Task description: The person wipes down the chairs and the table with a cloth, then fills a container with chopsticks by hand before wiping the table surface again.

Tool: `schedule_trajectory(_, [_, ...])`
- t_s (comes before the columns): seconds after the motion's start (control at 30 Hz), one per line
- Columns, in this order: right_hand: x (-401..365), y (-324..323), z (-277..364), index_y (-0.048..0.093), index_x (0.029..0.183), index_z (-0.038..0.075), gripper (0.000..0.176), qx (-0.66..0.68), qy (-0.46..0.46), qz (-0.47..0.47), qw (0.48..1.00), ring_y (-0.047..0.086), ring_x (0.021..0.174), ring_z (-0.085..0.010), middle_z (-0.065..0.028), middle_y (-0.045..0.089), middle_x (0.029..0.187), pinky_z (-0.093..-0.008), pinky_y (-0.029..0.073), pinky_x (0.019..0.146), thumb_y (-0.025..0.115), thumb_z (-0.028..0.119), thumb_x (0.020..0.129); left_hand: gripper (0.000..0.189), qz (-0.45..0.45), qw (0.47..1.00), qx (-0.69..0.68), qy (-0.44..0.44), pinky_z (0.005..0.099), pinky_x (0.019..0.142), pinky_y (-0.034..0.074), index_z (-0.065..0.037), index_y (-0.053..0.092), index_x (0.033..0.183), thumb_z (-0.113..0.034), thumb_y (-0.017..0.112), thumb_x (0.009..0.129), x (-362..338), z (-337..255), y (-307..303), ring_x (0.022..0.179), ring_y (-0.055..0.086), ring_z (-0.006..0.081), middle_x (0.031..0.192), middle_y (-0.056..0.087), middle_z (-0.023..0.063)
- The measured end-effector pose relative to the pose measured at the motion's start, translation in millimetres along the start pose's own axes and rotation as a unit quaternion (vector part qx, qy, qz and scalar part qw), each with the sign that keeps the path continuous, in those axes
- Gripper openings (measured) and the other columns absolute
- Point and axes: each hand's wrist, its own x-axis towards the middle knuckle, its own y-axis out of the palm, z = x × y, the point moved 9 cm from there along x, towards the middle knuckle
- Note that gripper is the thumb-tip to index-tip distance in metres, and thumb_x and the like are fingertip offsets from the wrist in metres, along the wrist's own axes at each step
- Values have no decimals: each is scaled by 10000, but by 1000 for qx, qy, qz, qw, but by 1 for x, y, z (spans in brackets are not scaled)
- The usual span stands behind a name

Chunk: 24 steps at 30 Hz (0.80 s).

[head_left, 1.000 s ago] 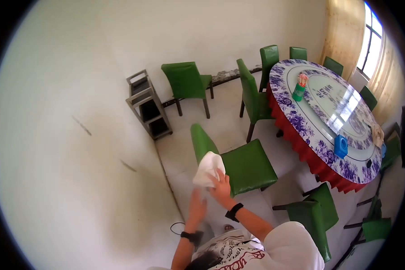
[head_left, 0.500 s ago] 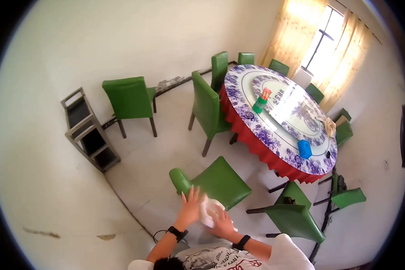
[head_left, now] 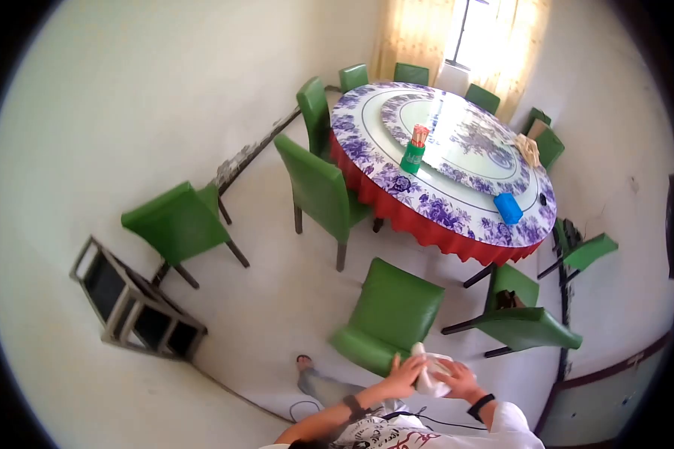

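White cloth [head_left: 431, 378]: bunched, beside the right end of the backrest [head_left: 371, 352] of the near green chair [head_left: 395, 305]; contact unclear. Change: our left hand [head_left: 403, 377], apart from the cloth a second ago, now meets it; we judge the work two-handed. Left hand: half-bent; grip, we cannot tell. Right hand [head_left: 460, 380]: fingers curled, gripping cloth. Hidden: palms, cloth's underside.

Left grip [head_left: 402, 377] and right grip [head_left: 460, 380] side by side, left arm [head_left: 322, 424] outstretched
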Motion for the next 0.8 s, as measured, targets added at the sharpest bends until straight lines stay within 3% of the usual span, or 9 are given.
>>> schedule_trajectory(0.1, [0,5,-7,620,1125,258,631,4,7,-9,1000,586,998,-355,-156,498,1288,-450,489,844,790,358,526,700,95,982,-129,96,608,1093,144,-143,319,1426,-98,578,778,-15,26,-25,1357,293,278,1427,353,127])
schedule_trajectory(0.17, [1,14,-13,630,1076,274,584,-4,58,67,996,570,1000,-354,-148,517,1260,-468,475,849,794,392,527,635,114,989,40,91,545,1106,202,-129,342,1414,-150,570,822,-34,52,-67,1316,351,306,1385,404,151])
schedule_trajectory(0.23, [2,11,-9,607,1094,258,617,-20,67,39,997,562,1024,-377,-180,508,1263,-461,478,854,803,379,522,628,115,980,101,125,554,1086,228,-154,316,1439,-226,566,867,-50,76,-114,1335,326,299,1410,391,142])
schedule_trajectory(0.3, [15,11,-7,611,1104,262,582,-16,98,76,992,571,994,-349,-146,522,1240,-454,481,838,787,335,554,652,149,981,89,93,526,1041,311,-156,317,1439,-266,587,856,-58,99,-157,1314,368,309,1407,400,151])
schedule_trajectory(0.37, [13,-4,-6,611,1110,263,551,-32,119,113,986,580,971,-324,-120,531,1224,-436,488,819,768,281,582,663,136,987,-50,64,477,954,407,-150,318,1435,-303,594,852,-69,149,-165,1230,467,328,1397,426,148])
schedule_trajectory(0.43, [29,-9,1,608,1110,258,525,-53,139,114,982,590,953,-304,-103,535,1215,-407,498,797,748,216,606,626,161,985,-47,41,456,910,456,-135,385,1389,-319,600,831,-82,190,-175,1108,546,358,1280,520,184])
schedule_trajectory(0.5, [47,-17,7,620,1090,224,517,-57,210,62,974,617,915,-295,-76,584,1133,-388,515,765,733,120,595,505,236,971,44,3,456,852,481,-98,482,1302,-337,561,864,-95,239,-173,1028,582,349,1169,587,185])
schedule_trajectory(0.67, [149,-35,41,631,1053,166,515,88,425,-143,889,639,880,-283,-76,627,1015,-364,533,716,720,2,574,399,227,974,-10,-24,471,796,485,-67,559,1178,-349,525,897,-83,344,-208,958,590,371,1049,625,180])
schedule_trajectory(0.8, [223,-14,84,629,1027,120,416,54,503,-119,855,622,857,-321,-85,626,977,-389,514,719,723,52,628,407,179,983,44,-4,464,848,464,-36,549,1171,-335,543,894,-23,395,-290,994,568,394,1046,608,216])
